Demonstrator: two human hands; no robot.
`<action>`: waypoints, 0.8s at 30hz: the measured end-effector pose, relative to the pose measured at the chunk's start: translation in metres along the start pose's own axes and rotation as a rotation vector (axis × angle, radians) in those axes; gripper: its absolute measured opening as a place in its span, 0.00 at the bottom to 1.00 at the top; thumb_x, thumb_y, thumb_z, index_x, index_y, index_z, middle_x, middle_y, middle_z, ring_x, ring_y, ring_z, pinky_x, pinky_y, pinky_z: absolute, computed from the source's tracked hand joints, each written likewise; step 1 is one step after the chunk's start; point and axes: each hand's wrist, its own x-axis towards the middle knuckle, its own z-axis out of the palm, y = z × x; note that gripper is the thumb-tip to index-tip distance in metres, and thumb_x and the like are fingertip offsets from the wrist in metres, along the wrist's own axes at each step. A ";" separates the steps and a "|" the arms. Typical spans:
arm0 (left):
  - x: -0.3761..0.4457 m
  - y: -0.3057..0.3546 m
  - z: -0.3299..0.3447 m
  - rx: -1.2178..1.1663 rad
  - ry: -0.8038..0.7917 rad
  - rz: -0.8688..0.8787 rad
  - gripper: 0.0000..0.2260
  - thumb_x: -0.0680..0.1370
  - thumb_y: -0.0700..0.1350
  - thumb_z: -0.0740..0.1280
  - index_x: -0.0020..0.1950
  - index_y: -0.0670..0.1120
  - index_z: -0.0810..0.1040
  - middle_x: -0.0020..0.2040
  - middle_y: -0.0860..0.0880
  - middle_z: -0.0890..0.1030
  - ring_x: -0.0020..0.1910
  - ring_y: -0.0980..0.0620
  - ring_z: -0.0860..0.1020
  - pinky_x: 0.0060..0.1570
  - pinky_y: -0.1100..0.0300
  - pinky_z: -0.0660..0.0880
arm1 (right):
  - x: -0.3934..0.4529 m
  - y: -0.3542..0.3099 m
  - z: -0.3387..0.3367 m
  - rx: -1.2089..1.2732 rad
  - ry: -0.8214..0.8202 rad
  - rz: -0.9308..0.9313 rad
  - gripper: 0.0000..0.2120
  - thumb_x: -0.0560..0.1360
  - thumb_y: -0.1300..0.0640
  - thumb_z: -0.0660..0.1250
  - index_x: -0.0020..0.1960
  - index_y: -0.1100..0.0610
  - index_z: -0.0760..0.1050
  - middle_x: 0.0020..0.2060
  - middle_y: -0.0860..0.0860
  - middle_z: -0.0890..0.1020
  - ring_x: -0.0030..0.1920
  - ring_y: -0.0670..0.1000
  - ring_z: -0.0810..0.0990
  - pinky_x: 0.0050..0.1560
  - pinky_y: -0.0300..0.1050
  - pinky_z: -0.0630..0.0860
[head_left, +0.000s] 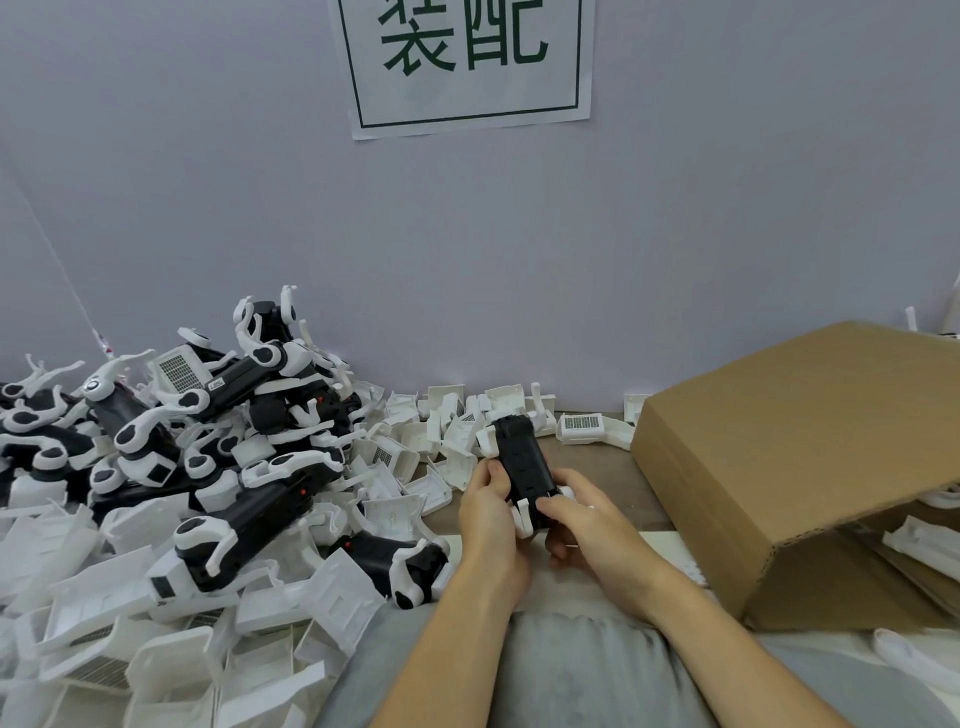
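Note:
I hold a black plastic body (521, 464) with white clips at its ends, lifted just above the table in the middle of the head view. My left hand (491, 512) grips its left side, thumb on top. My right hand (582, 514) grips its near right end, thumb pressing on the black surface beside a white piece (523, 517). The underside of the part is hidden by my fingers.
A big heap of assembled black-and-white units (208, 415) and loose white shells (156, 649) fills the left. More white shells (467, 415) line the wall behind. A cardboard box (789, 467) lies on its side at the right. A paper sign (467, 62) hangs above.

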 end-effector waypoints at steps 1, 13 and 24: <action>0.000 0.000 0.000 0.000 0.003 -0.001 0.14 0.86 0.44 0.56 0.58 0.39 0.79 0.51 0.38 0.79 0.48 0.39 0.75 0.49 0.45 0.70 | 0.000 0.000 0.000 -0.004 0.005 0.000 0.12 0.78 0.59 0.63 0.60 0.48 0.75 0.35 0.51 0.78 0.29 0.48 0.71 0.33 0.45 0.71; -0.001 0.000 0.001 0.018 0.018 0.008 0.14 0.87 0.43 0.55 0.61 0.38 0.78 0.52 0.37 0.79 0.48 0.40 0.75 0.50 0.46 0.70 | -0.003 -0.004 0.001 -0.012 -0.011 0.008 0.16 0.76 0.63 0.61 0.59 0.48 0.75 0.35 0.51 0.77 0.30 0.49 0.70 0.35 0.46 0.70; -0.001 0.000 0.001 0.035 0.028 0.012 0.15 0.87 0.43 0.55 0.62 0.37 0.77 0.50 0.37 0.78 0.48 0.39 0.74 0.49 0.46 0.68 | -0.005 -0.005 0.000 -0.015 -0.010 0.028 0.18 0.75 0.65 0.60 0.60 0.48 0.75 0.34 0.50 0.76 0.30 0.49 0.71 0.33 0.44 0.71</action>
